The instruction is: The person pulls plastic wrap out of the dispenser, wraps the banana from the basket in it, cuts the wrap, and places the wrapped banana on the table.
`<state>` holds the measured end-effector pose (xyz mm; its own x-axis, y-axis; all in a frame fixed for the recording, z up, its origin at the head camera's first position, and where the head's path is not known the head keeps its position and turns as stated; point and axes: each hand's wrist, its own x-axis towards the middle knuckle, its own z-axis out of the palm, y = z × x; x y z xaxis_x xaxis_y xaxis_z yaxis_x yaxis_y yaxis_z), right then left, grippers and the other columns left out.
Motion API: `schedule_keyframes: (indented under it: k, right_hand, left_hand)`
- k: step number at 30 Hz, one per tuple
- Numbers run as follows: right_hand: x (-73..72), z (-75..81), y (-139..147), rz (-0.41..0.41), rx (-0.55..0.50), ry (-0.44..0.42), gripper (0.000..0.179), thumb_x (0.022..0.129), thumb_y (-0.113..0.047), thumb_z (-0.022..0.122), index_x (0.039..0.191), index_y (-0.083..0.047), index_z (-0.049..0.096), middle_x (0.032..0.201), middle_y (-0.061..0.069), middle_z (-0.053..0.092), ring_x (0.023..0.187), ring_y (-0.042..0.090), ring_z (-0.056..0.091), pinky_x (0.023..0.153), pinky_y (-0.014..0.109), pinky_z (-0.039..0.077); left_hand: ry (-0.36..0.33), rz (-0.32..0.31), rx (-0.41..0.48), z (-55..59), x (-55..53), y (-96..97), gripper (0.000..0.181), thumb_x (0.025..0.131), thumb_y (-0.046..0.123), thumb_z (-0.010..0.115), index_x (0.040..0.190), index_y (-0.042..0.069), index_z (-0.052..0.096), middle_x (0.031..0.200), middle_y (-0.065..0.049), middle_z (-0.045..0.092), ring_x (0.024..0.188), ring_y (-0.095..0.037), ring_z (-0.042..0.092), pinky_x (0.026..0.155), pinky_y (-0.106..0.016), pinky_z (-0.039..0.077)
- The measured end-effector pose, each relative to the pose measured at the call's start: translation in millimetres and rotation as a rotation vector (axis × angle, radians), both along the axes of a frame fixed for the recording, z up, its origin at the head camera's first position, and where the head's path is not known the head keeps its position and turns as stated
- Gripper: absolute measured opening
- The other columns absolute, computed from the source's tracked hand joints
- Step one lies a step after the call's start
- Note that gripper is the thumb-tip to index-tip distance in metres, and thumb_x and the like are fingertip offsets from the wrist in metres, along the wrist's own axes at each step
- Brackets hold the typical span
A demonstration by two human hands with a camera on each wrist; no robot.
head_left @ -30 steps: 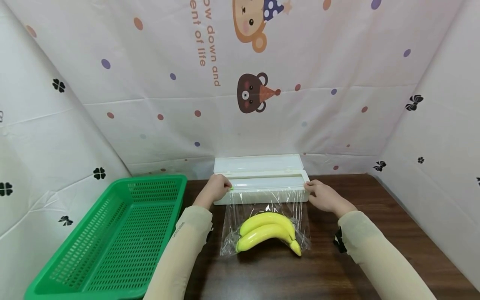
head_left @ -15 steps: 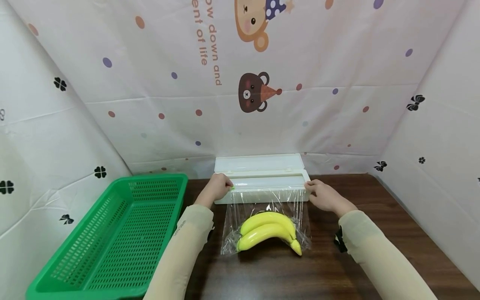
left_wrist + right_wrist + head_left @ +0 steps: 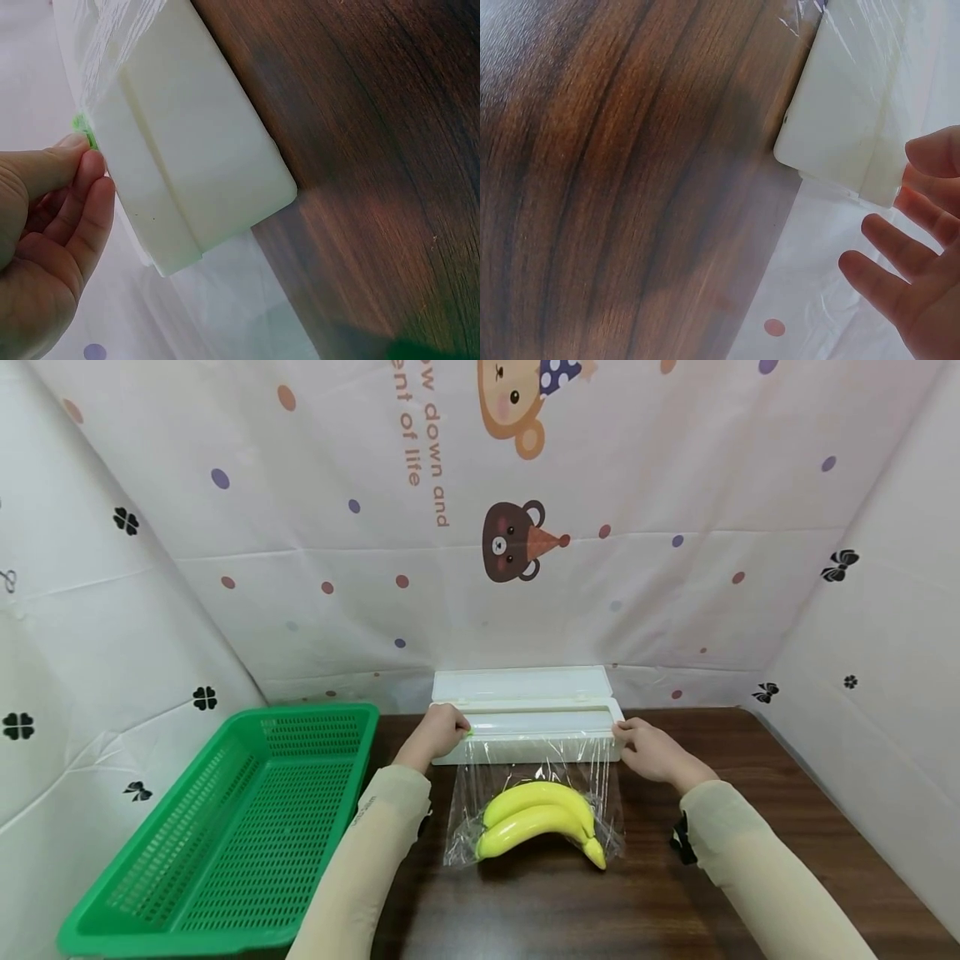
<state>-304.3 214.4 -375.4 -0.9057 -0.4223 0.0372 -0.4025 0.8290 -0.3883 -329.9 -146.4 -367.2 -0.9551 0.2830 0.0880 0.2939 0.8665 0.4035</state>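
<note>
A white cling film dispenser (image 3: 452, 755) stands toward the back of the table, its lid (image 3: 522, 683) raised against the wall. Clear cling film (image 3: 467, 814) runs from its front edge down over a bunch of yellow bananas (image 3: 534, 819). At the dispenser's left end, my left hand (image 3: 442, 729) pinches a small green slider (image 3: 84, 129) between thumb and forefinger. My right hand (image 3: 651, 750) holds the right end by thumb and forefinger; in the right wrist view its other fingers (image 3: 889, 281) spread away from the box.
A green plastic basket (image 3: 365, 747) with slotted walls stands at the left of the brown wooden table (image 3: 525, 910). A printed white sheet (image 3: 337, 610) hangs close behind the dispenser and along both sides.
The head view has shifted slightly, so everything sits a little further right and higher. Both hands keep their places on the dispenser, and the film and bananas have not moved.
</note>
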Motion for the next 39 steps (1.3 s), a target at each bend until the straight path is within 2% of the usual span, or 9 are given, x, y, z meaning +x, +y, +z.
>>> schedule_keyframes:
  k: [12,28,35,39]
  right_hand:
    - [-0.3,0.1,1.3,0.002,0.006,0.013,0.044,0.094,-0.007,0.042,0.134,0.010,0.044,0.142,0.033,0.034,0.048,0.013,0.031,0.059,0.031,0.033]
    - [-2.2,-1.9,1.1,-0.002,-0.008,-0.006,0.045,0.094,-0.007,0.042,0.136,0.010,0.042,0.143,0.033,0.032,0.047,0.013,0.031,0.055,0.030,0.032]
    - [-2.3,-1.5,0.3,-0.003,-0.004,0.000,0.046,0.093,-0.008,0.042,0.136,0.010,0.042,0.142,0.033,0.032,0.053,0.015,0.035,0.058,0.031,0.033]
    - [-1.5,-1.3,-0.2,-0.003,-0.013,-0.006,0.047,0.093,-0.008,0.042,0.136,0.011,0.040,0.142,0.034,0.032,0.050,0.015,0.033,0.056,0.030,0.033]
  left_hand:
    - [0.007,-0.011,0.015,5.5,3.5,4.4,0.022,0.092,0.004,0.054,0.102,0.007,0.074,0.107,-0.010,0.071,0.095,-0.024,0.067,0.086,-0.038,0.053]
    - [0.007,-0.005,0.008,2.0,2.4,5.6,0.022,0.092,0.004,0.054,0.103,0.006,0.074,0.107,-0.010,0.071,0.099,-0.024,0.066,0.084,-0.037,0.054]
    - [0.005,0.001,0.015,1.9,3.2,6.3,0.022,0.092,0.004,0.055,0.103,0.006,0.074,0.108,-0.009,0.071,0.099,-0.023,0.066,0.085,-0.036,0.053]
    - [0.007,0.002,0.024,1.7,3.4,6.5,0.022,0.092,0.004,0.055,0.102,0.007,0.074,0.108,-0.009,0.071,0.099,-0.023,0.066,0.086,-0.036,0.053]
